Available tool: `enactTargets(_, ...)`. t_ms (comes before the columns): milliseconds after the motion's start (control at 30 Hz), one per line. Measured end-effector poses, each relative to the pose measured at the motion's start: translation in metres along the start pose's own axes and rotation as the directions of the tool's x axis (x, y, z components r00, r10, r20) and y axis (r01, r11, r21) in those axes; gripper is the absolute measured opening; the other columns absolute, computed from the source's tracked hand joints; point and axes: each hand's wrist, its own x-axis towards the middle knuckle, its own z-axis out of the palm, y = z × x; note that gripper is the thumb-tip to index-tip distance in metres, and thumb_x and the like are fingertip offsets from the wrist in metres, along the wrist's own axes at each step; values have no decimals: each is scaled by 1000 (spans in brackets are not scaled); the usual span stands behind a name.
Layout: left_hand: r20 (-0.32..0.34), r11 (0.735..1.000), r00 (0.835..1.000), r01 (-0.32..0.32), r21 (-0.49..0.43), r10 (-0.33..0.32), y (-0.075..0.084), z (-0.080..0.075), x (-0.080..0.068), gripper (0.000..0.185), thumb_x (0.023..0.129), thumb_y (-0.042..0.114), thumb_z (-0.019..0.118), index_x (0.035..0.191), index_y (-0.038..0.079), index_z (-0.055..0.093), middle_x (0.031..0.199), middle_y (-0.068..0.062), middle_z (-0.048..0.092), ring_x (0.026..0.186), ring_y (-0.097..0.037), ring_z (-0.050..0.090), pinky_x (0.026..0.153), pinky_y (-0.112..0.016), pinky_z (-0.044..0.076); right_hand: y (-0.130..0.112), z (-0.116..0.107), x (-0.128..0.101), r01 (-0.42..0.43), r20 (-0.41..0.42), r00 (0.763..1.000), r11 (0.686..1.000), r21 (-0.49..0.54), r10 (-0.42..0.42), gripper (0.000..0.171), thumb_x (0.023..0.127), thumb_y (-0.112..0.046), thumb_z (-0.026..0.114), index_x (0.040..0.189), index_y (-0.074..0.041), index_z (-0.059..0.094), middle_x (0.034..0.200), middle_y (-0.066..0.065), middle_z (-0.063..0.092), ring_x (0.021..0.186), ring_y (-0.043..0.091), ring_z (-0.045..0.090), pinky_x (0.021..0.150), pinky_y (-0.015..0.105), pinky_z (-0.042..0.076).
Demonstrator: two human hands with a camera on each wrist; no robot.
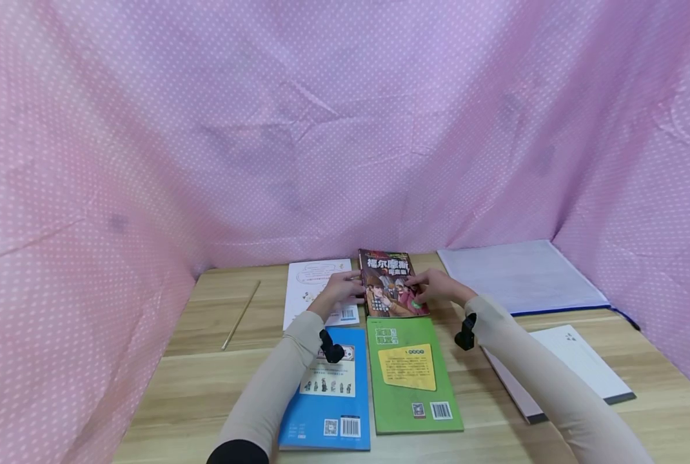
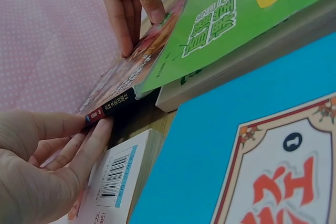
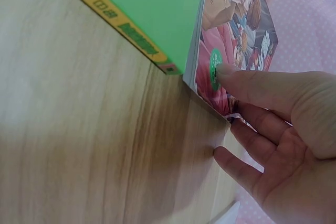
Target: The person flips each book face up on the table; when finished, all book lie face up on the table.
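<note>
A dark, colourful paperback book with an illustrated cover lies at the back middle of the table, just behind a green book. My left hand holds its left side; in the left wrist view the thumb and fingers pinch the black spine near its end. On the opposite side, my right hand grips the edge, thumb on the cover by a round green mark and fingers at the edge below. Under the left hand lies a white book with a barcode.
A blue book lies in front of the white one. To the right are a white notepad and a whitish sheet-like folder with a blue edge. A thin stick lies at left. Pink dotted cloth hangs around the table.
</note>
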Motion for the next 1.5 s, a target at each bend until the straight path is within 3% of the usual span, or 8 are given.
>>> enactTargets(233,-38,1000,999,-1,15,2,-4,1,3,55,95,-7,63,147,8,54,143,-23,59,119,-35,67,86,-34,63,2,0,0,11,-1,1000,1000,8,-11,49,87,-3,78,135,-3,65,149,25,52,142,45,42,116,58,40)
enactTargets(600,-56,999,998,-6,40,8,-1,1,4,54,94,-7,65,146,6,55,140,-21,61,114,-34,70,81,-32,64,1,-1,0,23,-10,1000,1000,6,-23,47,88,-2,77,134,-1,66,149,26,52,143,45,42,114,57,42)
enactTargets(900,-33,998,999,-29,59,31,-4,1,3,58,92,-9,67,147,5,53,139,-21,61,120,-36,66,82,-32,64,1,0,1,10,-10,1000,1000,-26,-10,47,87,-3,78,133,-3,67,147,25,54,142,45,43,115,58,40)
enactTargets(1233,3,988,995,-100,115,100,-7,1,5,58,90,-8,70,145,4,55,132,-21,65,109,-34,72,83,-33,64,2,-2,-2,28,-6,1000,999,-25,-28,47,88,-1,76,134,0,66,147,27,53,142,48,42,114,59,42)
enactTargets(1500,16,980,993,-114,165,113,-4,4,1,60,89,-10,70,145,2,54,132,-22,64,107,-34,72,83,-34,64,3,-2,-2,16,-4,1000,1000,-13,-16,47,88,-2,76,134,0,65,148,27,52,142,46,43,113,57,44)
